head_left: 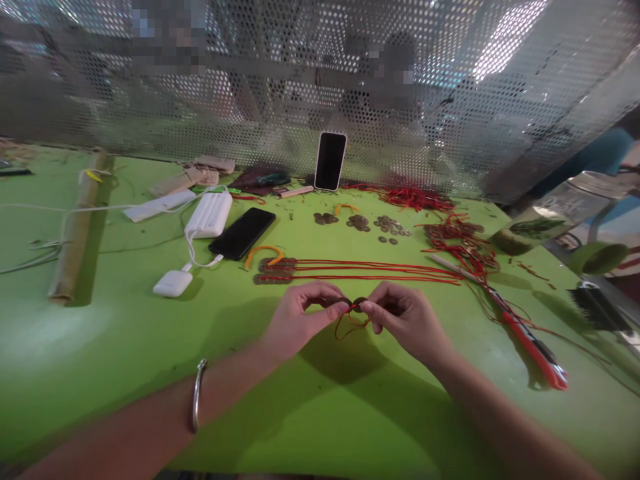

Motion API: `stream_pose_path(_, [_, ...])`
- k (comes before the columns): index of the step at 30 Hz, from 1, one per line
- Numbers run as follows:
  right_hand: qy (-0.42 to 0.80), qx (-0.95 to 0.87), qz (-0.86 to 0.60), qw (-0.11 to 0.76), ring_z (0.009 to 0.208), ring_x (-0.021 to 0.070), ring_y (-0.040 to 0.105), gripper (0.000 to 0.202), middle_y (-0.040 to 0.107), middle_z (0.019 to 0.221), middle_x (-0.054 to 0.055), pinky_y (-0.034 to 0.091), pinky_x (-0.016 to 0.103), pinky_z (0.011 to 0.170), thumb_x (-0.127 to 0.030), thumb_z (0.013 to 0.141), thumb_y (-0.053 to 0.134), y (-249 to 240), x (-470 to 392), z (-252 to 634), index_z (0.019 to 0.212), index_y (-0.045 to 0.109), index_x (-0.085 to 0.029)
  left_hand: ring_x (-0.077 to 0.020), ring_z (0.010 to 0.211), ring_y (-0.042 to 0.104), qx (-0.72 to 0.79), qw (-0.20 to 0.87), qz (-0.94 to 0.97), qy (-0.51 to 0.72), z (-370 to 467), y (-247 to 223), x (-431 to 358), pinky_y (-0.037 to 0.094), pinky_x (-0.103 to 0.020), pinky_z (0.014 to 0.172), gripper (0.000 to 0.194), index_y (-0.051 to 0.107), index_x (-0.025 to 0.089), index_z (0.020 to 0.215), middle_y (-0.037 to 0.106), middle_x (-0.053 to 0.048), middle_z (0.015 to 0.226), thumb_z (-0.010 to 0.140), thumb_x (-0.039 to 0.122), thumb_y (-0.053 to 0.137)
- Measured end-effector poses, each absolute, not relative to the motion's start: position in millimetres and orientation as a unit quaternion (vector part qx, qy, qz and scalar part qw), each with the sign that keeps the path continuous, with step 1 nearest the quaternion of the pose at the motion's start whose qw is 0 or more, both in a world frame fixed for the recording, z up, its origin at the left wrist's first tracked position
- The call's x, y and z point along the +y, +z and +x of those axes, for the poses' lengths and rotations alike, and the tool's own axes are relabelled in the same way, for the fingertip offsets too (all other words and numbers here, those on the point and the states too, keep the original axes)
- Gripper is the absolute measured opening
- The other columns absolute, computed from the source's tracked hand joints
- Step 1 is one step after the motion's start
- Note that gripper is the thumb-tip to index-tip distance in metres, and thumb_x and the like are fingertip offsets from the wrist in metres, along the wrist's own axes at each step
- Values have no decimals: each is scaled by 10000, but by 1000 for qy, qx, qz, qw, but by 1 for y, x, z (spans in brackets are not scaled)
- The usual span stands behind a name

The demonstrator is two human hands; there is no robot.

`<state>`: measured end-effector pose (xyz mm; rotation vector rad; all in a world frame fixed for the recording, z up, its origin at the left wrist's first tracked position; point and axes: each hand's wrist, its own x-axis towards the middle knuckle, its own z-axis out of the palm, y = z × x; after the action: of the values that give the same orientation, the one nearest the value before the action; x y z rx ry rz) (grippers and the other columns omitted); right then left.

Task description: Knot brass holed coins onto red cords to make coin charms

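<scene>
My left hand (305,313) pinches a dark round coin between thumb and fingers. Just right of it, my right hand (403,317) grips another dark coin (359,305) that is joined by red cord. A loop of thin red cord (350,328) hangs below the fingertips. Beyond my hands, rows of overlapping coins (274,270) lie on the green table (240,427), with long red cords (375,270) running right from them. Small piles of loose coins (359,223) lie farther back.
A black phone (243,233), white power bank (209,215) and earbud case (173,283) lie left. Another phone (331,161) stands against the perforated metal screen (280,100). Right are a red-handled tool (533,343), tangled red cords (457,240), a jar (555,210) and a brush (600,307).
</scene>
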<state>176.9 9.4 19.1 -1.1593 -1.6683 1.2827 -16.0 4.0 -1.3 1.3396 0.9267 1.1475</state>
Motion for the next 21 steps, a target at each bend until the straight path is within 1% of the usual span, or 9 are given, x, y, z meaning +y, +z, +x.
stream_pose_path(3, [494,-644,-452,371,440,63,475,279,525,496,-33,361,171,427,-392,779,681,19,9,176,673,557,-166,-144,776,598,392,551,554,486,-16,1,3,465,-250,705,101,713,180,764,672,-29,840,745,278,724])
stream_pose_path(9, [488,-638,-456,383,440,72,477,290,529,484,-28,361,181,429,-410,801,657,20,10,177,673,557,-170,-149,770,595,392,555,555,480,-17,2,3,467,-262,709,121,716,169,777,671,-43,843,749,286,725])
stream_pose_path(16, [490,-648,-446,375,447,63,473,266,528,502,-32,363,172,426,-379,793,672,18,9,176,674,558,-169,-142,782,596,387,552,557,484,-16,0,2,463,-247,706,107,715,172,781,679,-38,845,760,277,718])
stream_pose_path(21, [471,-652,-454,383,435,68,476,302,522,485,-31,368,176,419,-418,801,654,18,8,175,663,547,-172,-141,766,591,387,549,556,490,-16,1,2,458,-254,702,111,713,169,776,678,-42,837,755,277,719])
